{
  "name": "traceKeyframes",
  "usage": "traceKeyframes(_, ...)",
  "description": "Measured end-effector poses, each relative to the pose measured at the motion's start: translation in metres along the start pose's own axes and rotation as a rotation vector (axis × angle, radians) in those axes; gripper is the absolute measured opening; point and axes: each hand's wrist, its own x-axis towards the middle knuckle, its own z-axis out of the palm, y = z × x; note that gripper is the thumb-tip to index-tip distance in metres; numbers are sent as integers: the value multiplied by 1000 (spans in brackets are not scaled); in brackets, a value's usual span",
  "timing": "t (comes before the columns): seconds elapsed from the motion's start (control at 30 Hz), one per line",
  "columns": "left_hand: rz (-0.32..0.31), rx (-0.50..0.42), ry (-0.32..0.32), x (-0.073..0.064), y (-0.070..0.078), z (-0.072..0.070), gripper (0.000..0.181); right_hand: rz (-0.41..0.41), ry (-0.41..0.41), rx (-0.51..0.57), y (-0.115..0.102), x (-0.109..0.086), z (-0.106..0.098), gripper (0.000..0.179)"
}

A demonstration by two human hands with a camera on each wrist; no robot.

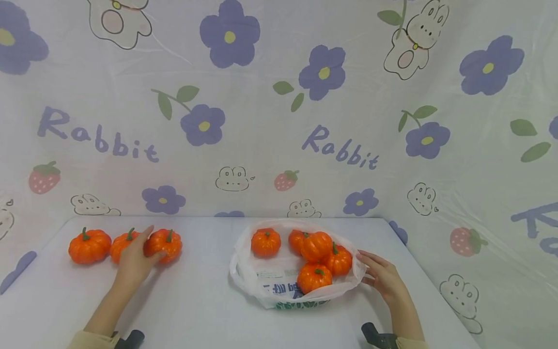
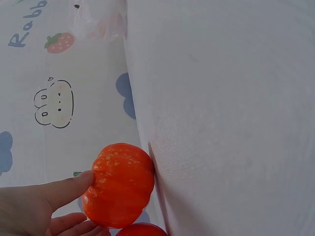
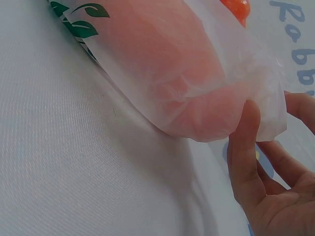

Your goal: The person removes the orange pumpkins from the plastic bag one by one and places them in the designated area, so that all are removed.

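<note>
Three small orange pumpkins with green stems stand in a row at the left of the table. My left hand (image 1: 134, 258) grips the right-hand pumpkin (image 1: 167, 246), its thumb on the near side and its fingers around the other. In the left wrist view, the thumb lies against that pumpkin (image 2: 120, 184). Part of the middle pumpkin (image 1: 122, 246) is hidden behind the hand; the left pumpkin (image 1: 89, 247) stands beside it. My right hand (image 1: 385, 277) pinches the right rim of a white plastic bag (image 1: 244, 278), which lies wide open and holds several orange pumpkins.
The white table (image 1: 196, 310) has a back edge against a hanging cloth (image 1: 261, 135) printed with rabbits, flowers and strawberries. Bare tabletop lies between the row of pumpkins and the bag. Dark straps (image 1: 379, 337) sit on both wrists.
</note>
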Motion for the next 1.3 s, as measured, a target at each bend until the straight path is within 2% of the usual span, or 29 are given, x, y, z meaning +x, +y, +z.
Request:
traceKeyframes(0.73,3,8,-41,2,-8,3,70,-7,-3,8,1,1,0,69)
traceKeyframes(1.03,-11,-20,31,-1,2,0,76,-9,-3,11,0,-1,0,71)
traceKeyframes(1.2,2,-50,104,-2,10,0,78,-8,1,9,0,0,1,69)
traceKeyframes(1.3,11,-87,127,-3,15,1,78,-5,7,5,0,1,1,68)
